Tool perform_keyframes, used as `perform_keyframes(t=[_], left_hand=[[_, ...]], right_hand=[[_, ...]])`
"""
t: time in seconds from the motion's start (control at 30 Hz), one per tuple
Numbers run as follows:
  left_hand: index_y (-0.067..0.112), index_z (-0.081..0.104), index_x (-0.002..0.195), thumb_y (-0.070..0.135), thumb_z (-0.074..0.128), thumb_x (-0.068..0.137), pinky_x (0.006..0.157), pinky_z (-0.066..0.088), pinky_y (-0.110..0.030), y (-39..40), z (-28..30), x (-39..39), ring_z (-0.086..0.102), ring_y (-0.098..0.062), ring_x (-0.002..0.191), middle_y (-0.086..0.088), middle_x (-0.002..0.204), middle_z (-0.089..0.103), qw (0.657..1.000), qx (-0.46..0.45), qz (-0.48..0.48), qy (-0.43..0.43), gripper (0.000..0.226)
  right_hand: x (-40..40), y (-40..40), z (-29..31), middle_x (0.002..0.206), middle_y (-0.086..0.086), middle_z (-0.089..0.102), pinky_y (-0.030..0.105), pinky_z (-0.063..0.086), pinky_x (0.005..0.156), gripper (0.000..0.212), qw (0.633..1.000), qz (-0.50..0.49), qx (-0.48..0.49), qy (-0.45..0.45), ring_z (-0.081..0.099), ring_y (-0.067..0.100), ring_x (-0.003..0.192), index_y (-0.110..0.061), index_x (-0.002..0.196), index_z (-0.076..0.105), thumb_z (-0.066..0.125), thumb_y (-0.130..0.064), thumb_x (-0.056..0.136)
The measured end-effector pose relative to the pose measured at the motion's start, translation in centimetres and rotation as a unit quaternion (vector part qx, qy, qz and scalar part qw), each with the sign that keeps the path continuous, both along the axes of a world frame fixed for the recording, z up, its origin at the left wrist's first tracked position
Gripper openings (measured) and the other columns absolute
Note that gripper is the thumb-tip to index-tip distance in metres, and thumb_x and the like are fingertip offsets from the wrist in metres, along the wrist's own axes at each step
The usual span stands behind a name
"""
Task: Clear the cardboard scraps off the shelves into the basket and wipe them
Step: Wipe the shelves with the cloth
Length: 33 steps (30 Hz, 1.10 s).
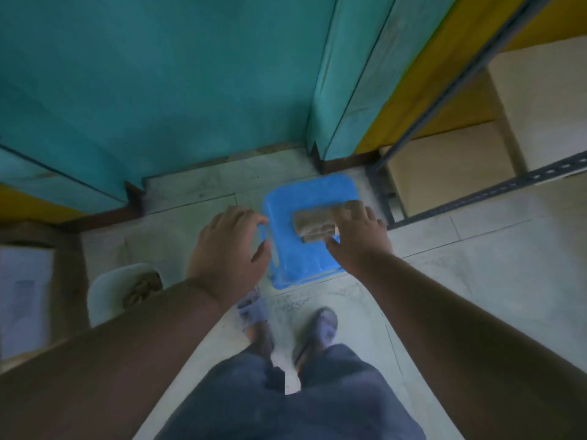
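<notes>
A: What is held, and by which hand?

B: A brown cardboard scrap (314, 224) is pinched in the right hand (360, 236), the grip clamped on its right end between fingers above and thumb below. The left hand (230, 246) carries nothing; its grip is spread apart at the left rim of the blue basket (305, 192).

A: Where is the basket placed?

B: It is set on the tiled floor (476, 268), just ahead of the feet, beside the foot of the metal shelf frame (495, 182). The scrap is held directly over the basket's opening. Whether it is touching the bottom cannot be told, since the picture is blurred.

A: How should the drop be done well?

B: The scrap is best kept low and centred over the opening before the fingers are released, so that it is not caught on the rim. The rim could be steadied with the left hand so the light basket is not tipped.
</notes>
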<state>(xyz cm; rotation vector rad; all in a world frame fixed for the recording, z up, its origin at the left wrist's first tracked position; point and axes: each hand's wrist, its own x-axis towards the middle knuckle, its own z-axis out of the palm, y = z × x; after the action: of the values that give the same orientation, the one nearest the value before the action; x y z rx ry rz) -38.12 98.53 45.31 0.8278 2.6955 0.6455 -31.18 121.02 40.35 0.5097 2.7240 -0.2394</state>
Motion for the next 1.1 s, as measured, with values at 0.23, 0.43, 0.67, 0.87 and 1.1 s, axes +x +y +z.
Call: perform_keyframes(t=[0.23, 0.43, 0.67, 0.87, 1.1], left_hand=[[0.013, 0.065, 0.105, 0.034, 0.053, 0.081, 0.076, 0.052, -0.038, 3.5, -8.1, -0.4, 0.066, -0.029, 0.087, -0.006, 0.104, 0.063, 0.998, 0.012, 0.051, -0.028, 0.035], [0.013, 0.063, 0.107, 0.03, 0.056, 0.083, 0.075, 0.052, -0.038, 5.9, -14.4, 1.3, 0.062, -0.023, 0.086, -0.003, 0.104, 0.061, 0.992, 0.042, 0.117, -0.035, 0.031], [0.018, 0.061, 0.119, 0.029, 0.058, 0.085, 0.08, 0.052, -0.035, 7.6, -12.0, 2.2, 0.059, -0.018, 0.094, 0.004, 0.111, 0.059, 0.984, 0.047, 0.161, -0.056, 0.036], [0.014, 0.058, 0.125, 0.02, 0.067, 0.085, 0.083, 0.051, -0.038, 8.2, -2.7, 2.0, 0.06, -0.027, 0.097, -0.005, 0.114, 0.062, 0.994, 0.024, 0.103, -0.037, 0.042], [0.011, 0.063, 0.117, 0.025, 0.058, 0.08, 0.081, 0.054, -0.04, 9.8, 12.3, 0.7, 0.064, -0.03, 0.09, -0.009, 0.109, 0.065, 0.99, 0.119, -0.021, 0.071, 0.04]], right_hand=[[-3.8, 2.7, -11.1, 0.132, 0.013, 0.04, 0.052, 0.035, 0.103, 0.052, 0.993, 0.108, -0.004, -0.035, 0.041, 0.038, 0.122, -0.028, 0.13, 0.04, 0.062, -0.039, 0.084], [-4.3, 5.6, -21.0, 0.153, 0.016, 0.022, 0.061, 0.023, 0.109, 0.065, 0.975, 0.208, 0.036, -0.075, 0.022, 0.038, 0.139, -0.036, 0.146, 0.023, 0.049, -0.055, 0.089], [-5.4, 6.0, -20.0, 0.12, 0.013, 0.044, 0.046, 0.041, 0.089, 0.045, 0.972, 0.234, 0.023, -0.017, 0.045, 0.035, 0.111, -0.024, 0.124, 0.042, 0.062, -0.025, 0.084], [-3.1, 7.5, -5.7, 0.111, 0.02, 0.051, 0.039, 0.041, 0.073, 0.037, 0.98, 0.027, -0.153, 0.122, 0.053, 0.04, 0.097, -0.006, 0.117, 0.053, 0.047, -0.025, 0.086], [2.4, 7.3, 13.6, 0.106, 0.011, 0.051, 0.028, 0.036, 0.068, 0.019, 0.936, -0.063, -0.148, 0.314, 0.052, 0.031, 0.089, -0.012, 0.112, 0.057, 0.054, -0.017, 0.094]])
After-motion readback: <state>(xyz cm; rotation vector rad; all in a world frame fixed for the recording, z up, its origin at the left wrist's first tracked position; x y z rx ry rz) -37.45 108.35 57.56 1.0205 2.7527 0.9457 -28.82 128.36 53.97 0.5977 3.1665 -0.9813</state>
